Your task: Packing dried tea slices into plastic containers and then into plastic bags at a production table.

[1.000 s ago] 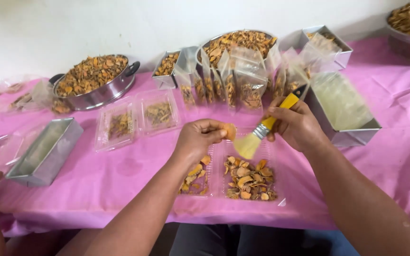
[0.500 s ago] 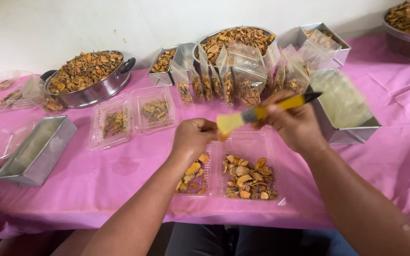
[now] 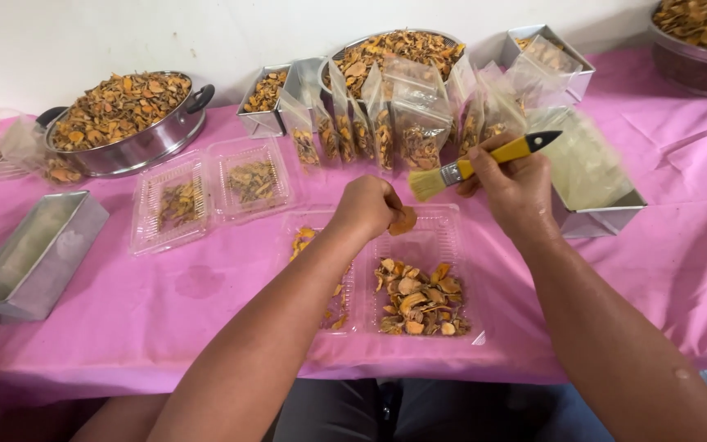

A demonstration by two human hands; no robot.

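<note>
Your left hand (image 3: 366, 206) is closed around one orange slice (image 3: 403, 220), pinched at the fingertips. Your right hand (image 3: 515, 184) is wrapped shut on the yellow-handled brush (image 3: 484, 161). A second ago the bristles were down at the slice, right against your left fingers; now the brush has lifted up and to the right of that grip, bristles clear of the slice and pointing back toward it. I'd judge that a stroke is over and the slice is between passes — it hangs just above the open clamshell (image 3: 427, 245), and the loose pile (image 3: 419, 296) lies below and toward you from your left grip.

Counted:
- two clear clamshells (the one under your hands, plus a second (image 3: 214, 192) away to the left of your left hand)
- one pot (image 3: 137, 147) further left, one bowl (image 3: 394, 49) beyond both hands
- a row of clear pouches (image 3: 386, 123) just past the brush — too overlapped to count exactly
- four metal tins in view, one (image 3: 595, 217) just right of your brush hand
</note>
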